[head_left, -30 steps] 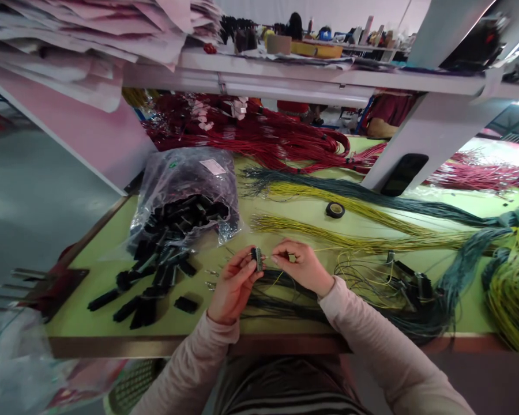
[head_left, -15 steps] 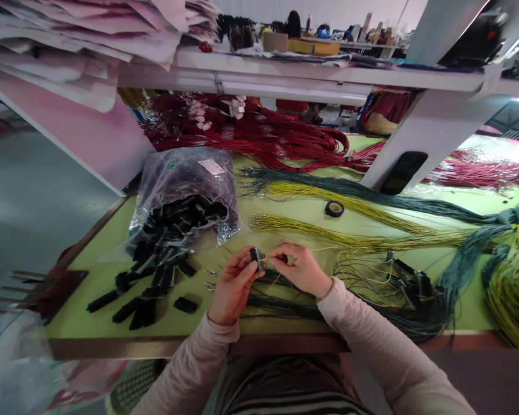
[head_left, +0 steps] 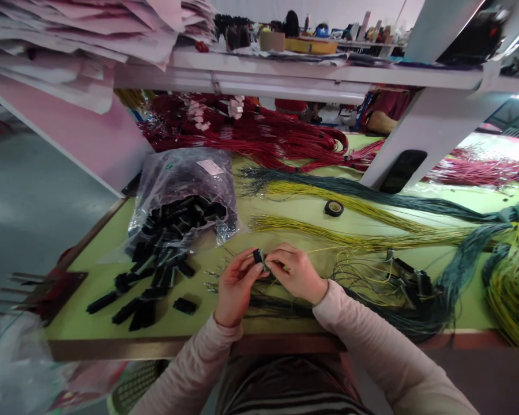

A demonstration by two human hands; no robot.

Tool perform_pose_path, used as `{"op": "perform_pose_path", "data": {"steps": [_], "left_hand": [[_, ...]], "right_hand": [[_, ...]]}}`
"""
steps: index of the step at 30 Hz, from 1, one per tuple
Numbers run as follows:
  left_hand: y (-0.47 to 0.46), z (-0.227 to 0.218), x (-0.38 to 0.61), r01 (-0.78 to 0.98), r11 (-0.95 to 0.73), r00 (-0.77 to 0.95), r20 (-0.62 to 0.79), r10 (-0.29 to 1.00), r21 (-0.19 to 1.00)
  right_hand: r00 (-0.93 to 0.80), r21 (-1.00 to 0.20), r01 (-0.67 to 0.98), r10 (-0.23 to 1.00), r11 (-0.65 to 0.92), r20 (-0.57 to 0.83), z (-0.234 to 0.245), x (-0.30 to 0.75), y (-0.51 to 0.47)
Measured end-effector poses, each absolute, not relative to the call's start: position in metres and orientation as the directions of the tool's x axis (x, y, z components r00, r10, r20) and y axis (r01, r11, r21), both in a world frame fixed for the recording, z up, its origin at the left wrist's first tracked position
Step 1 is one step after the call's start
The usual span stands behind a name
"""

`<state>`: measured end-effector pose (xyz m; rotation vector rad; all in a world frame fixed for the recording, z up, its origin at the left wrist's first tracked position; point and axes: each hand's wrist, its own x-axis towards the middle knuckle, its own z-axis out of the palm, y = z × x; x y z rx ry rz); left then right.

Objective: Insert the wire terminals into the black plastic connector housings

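My left hand (head_left: 236, 283) pinches a small black connector (head_left: 258, 256) above the green table (head_left: 112, 259). My right hand (head_left: 294, 271) is closed right against the connector's other side, its fingertips pressed together on a thin wire at the connector. Dark wires (head_left: 281, 302) lie under both hands. Loose black connectors (head_left: 151, 288) are scattered to the left of my left hand, spilling from a clear plastic bag (head_left: 185, 196).
Yellow wire bundles (head_left: 354, 236), green wires (head_left: 372, 199) and red wires (head_left: 268, 135) cross the table behind my hands. A roll of black tape (head_left: 334, 208) lies mid-table. Finished harnesses (head_left: 406, 282) pile at the right. A white shelf (head_left: 285, 78) with a slanted support (head_left: 419, 132) hangs overhead.
My right hand has moved left and closed up against the connector, so both hands now meet. The connector has tipped slightly.
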<state>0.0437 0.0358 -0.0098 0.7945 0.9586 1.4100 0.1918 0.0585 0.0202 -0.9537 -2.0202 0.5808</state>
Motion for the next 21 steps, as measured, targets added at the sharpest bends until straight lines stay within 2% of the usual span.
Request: {"op": "perform_pose_path", "data": {"steps": [3,8,16,21], "left_hand": [[0.036,-0.01,0.044,-0.418,0.021,-0.073,-0.057,0.996,0.908],[0.038,-0.004,0.047,-0.49,0.086,-0.039,-0.12,0.992,0.867],[0.036,-0.008,0.048,-0.444,0.057,-0.046,-0.087,0.995,0.894],[0.041,-0.007,0.047,-0.459,0.001,-0.134,-0.07,0.989,0.888]], "right_hand": [[-0.407,-0.625,0.439,0.763,0.645,0.502,0.019,0.195,0.059],[-0.354,-0.768,0.382,0.849,0.515,0.393,0.023,0.203,0.059],[-0.376,-0.747,0.376,0.827,0.548,0.417,0.023,0.202,0.06],[-0.336,-0.801,0.348,0.863,0.487,0.378,0.022,0.2,0.057]]}}
